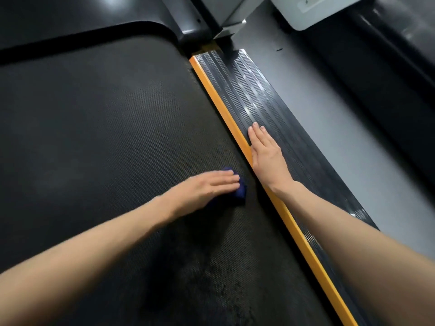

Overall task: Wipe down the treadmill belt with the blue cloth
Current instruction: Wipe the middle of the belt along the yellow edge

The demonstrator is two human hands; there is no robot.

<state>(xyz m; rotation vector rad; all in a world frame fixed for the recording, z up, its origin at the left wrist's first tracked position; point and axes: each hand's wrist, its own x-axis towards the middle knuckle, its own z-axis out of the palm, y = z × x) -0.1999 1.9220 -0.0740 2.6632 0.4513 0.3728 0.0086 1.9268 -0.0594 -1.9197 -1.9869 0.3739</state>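
The black textured treadmill belt (pixel 98 128) fills the left and middle of the view. My left hand (pixel 204 188) lies flat with straight fingers on a bunched dark blue cloth (pixel 312 192), pressing it onto the belt close to the belt's right edge. Only a small part of the cloth shows past my fingertips. My right hand (pixel 266 151) rests flat, fingers together, on the ribbed black side rail (pixel 256 100), just right of the orange strip (pixel 219 100).
The orange strip runs diagonally between belt and side rail. Right of the rail lies grey floor (pixel 329 118). A black motor cover (pixel 82 17) and a grey upright base (pixel 226 17) stand at the far end. Another dark machine (pixel 400 55) sits at the right.
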